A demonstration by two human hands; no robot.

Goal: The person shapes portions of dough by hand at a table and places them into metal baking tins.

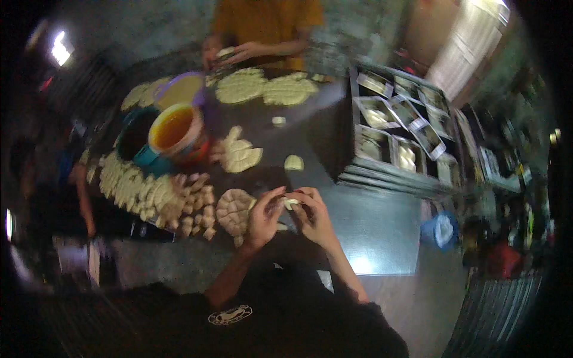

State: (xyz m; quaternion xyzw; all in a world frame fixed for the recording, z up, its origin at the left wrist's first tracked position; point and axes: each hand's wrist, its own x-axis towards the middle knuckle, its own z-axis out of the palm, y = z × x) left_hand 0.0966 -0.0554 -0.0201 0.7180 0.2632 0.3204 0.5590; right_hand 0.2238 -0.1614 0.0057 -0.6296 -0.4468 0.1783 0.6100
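My left hand [264, 218] and my right hand [313, 215] are closed round a small pale piece of dough [290, 203] at the lower middle, fingertips close together. Just left of them lies a flat brownish dough round [233, 212], cut in pieces, with brown lumps [197, 200] and a spread of pale cut dough [125, 185] farther left. Beyond my hands, a small dough piece [293, 162] and a larger cut dough mass [242, 155] lie on the dark worktop [316, 137].
Buckets [170, 134] of yellow-orange and dark contents stand back left; stacked trays [373, 173] of metal tins stand right. A person in orange [259, 24] handles dough across the worktop; another [77, 185] is at left. A blue-rimmed bucket [439, 232] sits lower right.
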